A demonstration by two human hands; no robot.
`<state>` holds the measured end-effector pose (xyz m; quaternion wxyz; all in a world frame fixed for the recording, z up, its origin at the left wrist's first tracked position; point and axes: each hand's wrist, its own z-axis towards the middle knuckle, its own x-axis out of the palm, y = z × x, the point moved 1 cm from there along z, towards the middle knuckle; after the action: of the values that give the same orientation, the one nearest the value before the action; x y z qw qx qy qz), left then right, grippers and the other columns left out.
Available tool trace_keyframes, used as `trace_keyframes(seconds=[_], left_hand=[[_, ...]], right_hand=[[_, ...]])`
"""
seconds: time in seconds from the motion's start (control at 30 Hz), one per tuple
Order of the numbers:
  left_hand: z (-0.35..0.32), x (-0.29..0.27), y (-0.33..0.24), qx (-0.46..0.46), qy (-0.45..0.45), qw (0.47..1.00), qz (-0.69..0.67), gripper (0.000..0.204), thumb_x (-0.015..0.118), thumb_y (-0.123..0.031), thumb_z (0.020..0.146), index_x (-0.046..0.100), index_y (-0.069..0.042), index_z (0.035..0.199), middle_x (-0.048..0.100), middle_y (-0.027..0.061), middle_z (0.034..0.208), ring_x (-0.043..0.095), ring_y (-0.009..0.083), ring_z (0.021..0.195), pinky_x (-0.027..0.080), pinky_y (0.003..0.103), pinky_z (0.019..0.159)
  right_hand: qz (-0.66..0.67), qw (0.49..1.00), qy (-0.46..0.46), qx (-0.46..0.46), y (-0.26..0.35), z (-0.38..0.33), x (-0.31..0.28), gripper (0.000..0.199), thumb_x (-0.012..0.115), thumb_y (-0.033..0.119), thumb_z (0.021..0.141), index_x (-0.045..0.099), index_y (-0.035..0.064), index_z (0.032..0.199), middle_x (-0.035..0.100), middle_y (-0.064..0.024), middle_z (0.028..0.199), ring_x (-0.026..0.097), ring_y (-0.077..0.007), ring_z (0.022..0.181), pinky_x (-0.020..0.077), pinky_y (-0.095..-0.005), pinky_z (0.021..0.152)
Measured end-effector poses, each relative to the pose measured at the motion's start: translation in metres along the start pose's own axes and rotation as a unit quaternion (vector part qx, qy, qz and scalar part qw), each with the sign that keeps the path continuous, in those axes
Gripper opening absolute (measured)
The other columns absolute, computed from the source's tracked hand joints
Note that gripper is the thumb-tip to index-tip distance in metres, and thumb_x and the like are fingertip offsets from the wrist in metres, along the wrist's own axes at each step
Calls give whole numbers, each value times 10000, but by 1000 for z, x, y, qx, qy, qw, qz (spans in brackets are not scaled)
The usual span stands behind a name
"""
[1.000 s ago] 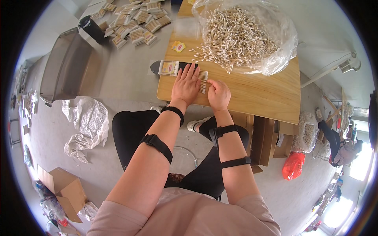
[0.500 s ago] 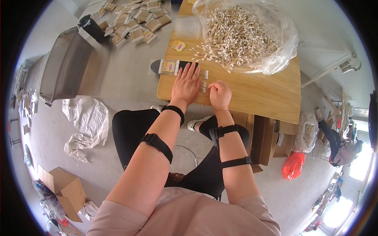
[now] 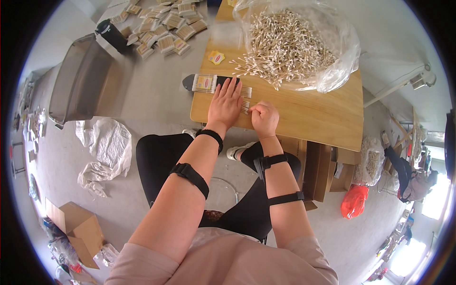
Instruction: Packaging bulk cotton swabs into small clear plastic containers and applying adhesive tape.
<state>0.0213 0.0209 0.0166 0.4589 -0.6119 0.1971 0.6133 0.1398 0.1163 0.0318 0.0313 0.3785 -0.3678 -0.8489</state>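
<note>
My left hand (image 3: 225,105) lies flat on the wooden table, fingers stretched out over rows of cotton swabs. The ends of one row (image 3: 246,92) and of a nearer, shorter row (image 3: 245,108) stick out to its right. My right hand (image 3: 264,118) is curled closed beside the nearer row, its fingertips at the swab ends; whatever it holds is hidden. Left of my left fingertips, a clear pack of cotton swabs with a yellow label (image 3: 205,83) rests on a dark rounded strip (image 3: 188,82). Much of that strip is under my left hand.
A clear plastic bag (image 3: 349,45) of loose cotton swabs spreads over the table's far side, near a yellow label card (image 3: 216,57). Several filled packs (image 3: 166,43) lie heaped at far left, beside a black cup-like container (image 3: 110,34) and a grey bin (image 3: 76,78).
My right hand has shifted slightly left and nearer, up to the ends of the shorter swab row. My left hand stays flat in place.
</note>
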Motion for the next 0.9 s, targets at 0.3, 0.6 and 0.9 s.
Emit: trace_keyframes(seconds=[0.3, 0.6, 0.9], left_hand=[[0, 0, 0, 7, -13, 1000, -10, 507, 410, -332, 1026, 422, -118, 1486, 344, 81, 1582, 296, 250, 1469, 207, 424, 1215], [0, -2, 0, 4, 0, 1000, -5, 513, 399, -336, 1029, 412, -116, 1492, 346, 84, 1581, 293, 254, 1470, 203, 425, 1216], [0, -1, -2, 3, -2, 1000, -7, 509, 407, -332, 1028, 416, -116, 1490, 346, 86, 1581, 294, 253, 1470, 200, 426, 1217]], right_hand=[[12, 999, -9, 29, -3, -1, 1, 153, 589, 36, 722, 698, 98, 633, 634, -74, 682, 620, -287, 706, 499, -397, 645], [-10, 1000, -5, 9, -2, 1, 1, 143, 594, 35, 730, 707, 92, 663, 639, -81, 707, 619, -299, 712, 499, -401, 650], [-21, 999, -20, 22, -3, 0, 2, 135, 593, 33, 726, 714, 86, 701, 636, -83, 715, 621, -304, 718, 505, -407, 656]])
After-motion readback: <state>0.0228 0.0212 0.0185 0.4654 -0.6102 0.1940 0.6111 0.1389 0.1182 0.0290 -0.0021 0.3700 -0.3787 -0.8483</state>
